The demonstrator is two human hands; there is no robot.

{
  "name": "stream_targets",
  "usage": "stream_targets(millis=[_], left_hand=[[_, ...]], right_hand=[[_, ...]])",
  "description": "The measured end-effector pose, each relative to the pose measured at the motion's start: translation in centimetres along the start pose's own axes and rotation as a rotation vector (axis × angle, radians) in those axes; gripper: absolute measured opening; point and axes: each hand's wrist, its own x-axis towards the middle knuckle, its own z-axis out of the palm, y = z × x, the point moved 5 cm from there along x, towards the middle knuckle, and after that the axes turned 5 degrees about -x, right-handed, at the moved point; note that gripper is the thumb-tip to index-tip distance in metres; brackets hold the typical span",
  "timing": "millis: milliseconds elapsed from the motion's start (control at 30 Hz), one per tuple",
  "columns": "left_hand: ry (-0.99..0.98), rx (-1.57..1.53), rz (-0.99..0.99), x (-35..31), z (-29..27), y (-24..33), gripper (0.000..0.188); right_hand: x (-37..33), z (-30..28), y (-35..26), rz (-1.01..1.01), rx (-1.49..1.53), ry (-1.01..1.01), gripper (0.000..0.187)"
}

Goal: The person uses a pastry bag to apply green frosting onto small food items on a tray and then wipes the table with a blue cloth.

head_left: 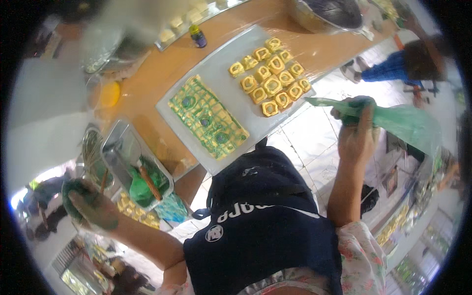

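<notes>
My right hand (358, 129) is raised to the right of the tray, its fingers closed round a green piping bag (405, 125). The bag's narrow tip points left, and its wide end hangs to the right. At the far left, my left hand (93, 204) is closed around something dark green that I cannot make out. On the metal tray (196, 81) lies a rectangular pastry slab (209, 118) with green piped lines and several dark round spots. Beside it stand several small yellow pastry rings (272, 85) in rows.
A metal pan (120, 140) with green icing (141, 187) and a wooden-handled tool (149, 183) stands near my left hand. Farther back are a small dark bottle (197, 37) and a large bowl (334, 14). Another person's blue-clad leg (388, 68) shows at right.
</notes>
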Motion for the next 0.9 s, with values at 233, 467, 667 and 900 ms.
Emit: stream_targets(millis=[233,467,667,900], left_hand=[[0.125,0.138,0.14,-5.0,1.4,5.0,0.018],[0.27,0.244,0.153,-6.7,-1.3,8.2,0.019],[0.258,0.3,0.124,-7.7,-1.2,6.7,0.017],[0.191,0.329,0.093,-7.5,0.3,6.1,0.018]], right_hand=[[3.0,-2.1,0.0,0.023,0.079,-0.109,0.023],[2.9,0.2,0.5,0.018,-0.071,-0.332,0.023],[2.7,1.6,1.5,0.034,-0.167,-0.331,0.02],[1.8,3.2,1.1,0.08,-0.115,-0.498,0.022]])
